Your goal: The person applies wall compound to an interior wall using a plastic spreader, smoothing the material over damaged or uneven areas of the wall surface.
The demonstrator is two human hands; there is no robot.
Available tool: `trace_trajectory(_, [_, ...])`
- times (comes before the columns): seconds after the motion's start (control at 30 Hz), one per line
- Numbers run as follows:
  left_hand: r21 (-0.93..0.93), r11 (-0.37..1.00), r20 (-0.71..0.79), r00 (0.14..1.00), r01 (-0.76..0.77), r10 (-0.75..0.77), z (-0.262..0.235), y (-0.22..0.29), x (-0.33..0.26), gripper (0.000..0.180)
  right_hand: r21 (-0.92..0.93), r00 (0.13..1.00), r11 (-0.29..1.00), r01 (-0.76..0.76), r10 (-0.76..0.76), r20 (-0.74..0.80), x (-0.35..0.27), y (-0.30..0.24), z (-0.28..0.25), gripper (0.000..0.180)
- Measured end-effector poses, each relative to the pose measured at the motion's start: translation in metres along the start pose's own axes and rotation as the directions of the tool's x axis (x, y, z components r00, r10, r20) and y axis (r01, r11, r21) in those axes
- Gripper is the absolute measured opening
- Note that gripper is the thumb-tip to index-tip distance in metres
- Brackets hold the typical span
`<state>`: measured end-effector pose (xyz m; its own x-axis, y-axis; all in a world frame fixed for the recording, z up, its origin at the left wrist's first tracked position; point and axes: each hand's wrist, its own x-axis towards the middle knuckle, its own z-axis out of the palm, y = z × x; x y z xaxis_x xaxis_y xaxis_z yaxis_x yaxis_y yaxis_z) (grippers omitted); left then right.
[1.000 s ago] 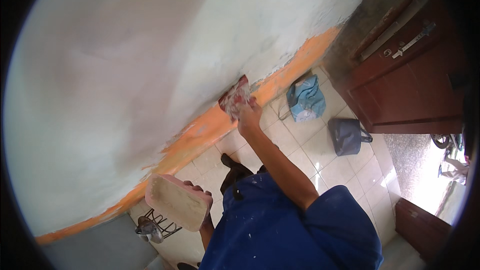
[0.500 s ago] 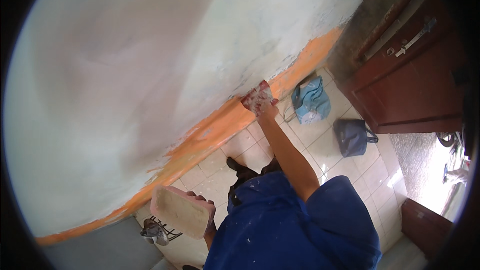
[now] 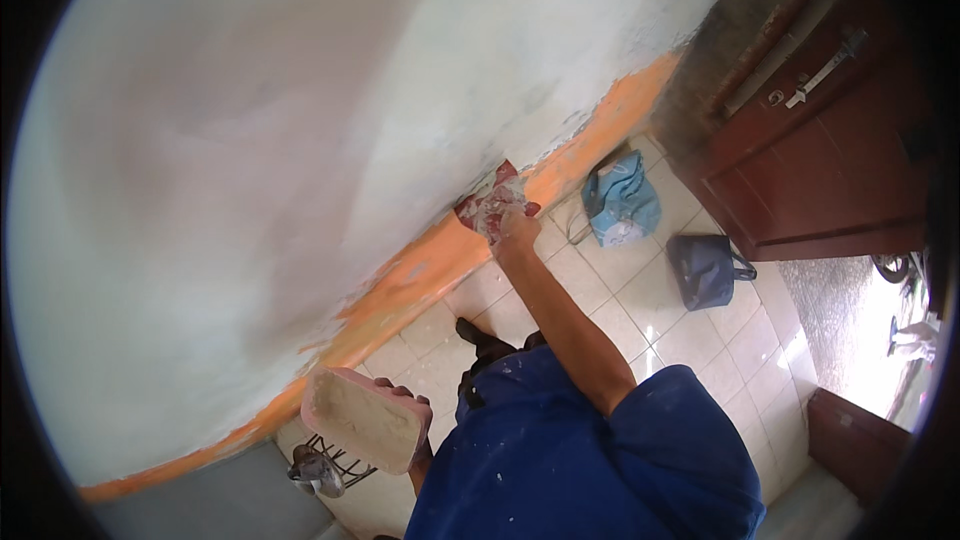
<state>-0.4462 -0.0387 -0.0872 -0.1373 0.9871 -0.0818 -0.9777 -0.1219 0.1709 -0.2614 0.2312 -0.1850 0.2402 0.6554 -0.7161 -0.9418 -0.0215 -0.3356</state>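
Since a second ago, your right hand (image 3: pixel 515 225) has slid its red trowel (image 3: pixel 490 202) further along the orange band (image 3: pixel 420 275), gripping tightly. Your left hand (image 3: pixel 415 415) clasps the plaster-filled pan (image 3: pixel 365 420). White skim coats most of the wall (image 3: pixel 300 140); the orange strip remains.

Under me is a floor (image 3: pixel 640 315) of pale square tiles with dark grout lines, running along the foot of the wall. A light blue bag (image 3: pixel 625 202) lies on it close to the wall's orange base strip, crumpled, its strap trailing toward me. Just beside it, a little further out, a dark blue bag (image 3: pixel 703 271) sits on the tiles near the brown wooden door. By my left side a small black wire stand (image 3: pixel 335 460) rests on the floor, with a metal pot (image 3: pixel 312 473) against it.
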Motion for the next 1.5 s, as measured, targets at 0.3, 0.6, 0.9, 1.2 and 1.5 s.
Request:
trace_trajectory(0.3, [-0.028,0.996,0.015,0.996,0.089,-0.089,-0.025,0.014,0.004,0.073,-0.134,0.991,0.985,-0.112,0.1,-0.088,-0.047,-0.007,-0.003,0.012])
trace_trajectory(0.6, [-0.056,0.998,-0.012,1.0,0.02,-0.021,-0.018,0.012,-0.003,0.077,-0.108,0.959,0.993,0.038,-0.067,-0.277,0.056,0.001,-0.041,0.01])
trace_trajectory(0.9, [-0.058,0.995,-0.06,0.995,-0.086,0.082,-0.014,0.015,-0.01,0.074,0.001,0.979,0.999,-0.038,0.038,-0.2,0.07,0.016,-0.012,0.023])
trace_trajectory(1.2, [-0.097,0.991,-0.024,0.995,0.093,-0.095,-0.007,0.0,0.012,0.076,-0.24,0.979,0.952,0.191,-0.203,-0.028,0.034,0.017,-0.02,0.014])
trace_trajectory(1.5, [-0.062,0.99,-0.01,0.992,0.125,-0.125,-0.011,-0.001,0.012,0.077,-0.204,0.957,0.978,-0.048,-0.013,-0.291,0.081,-0.004,-0.077,0.021])
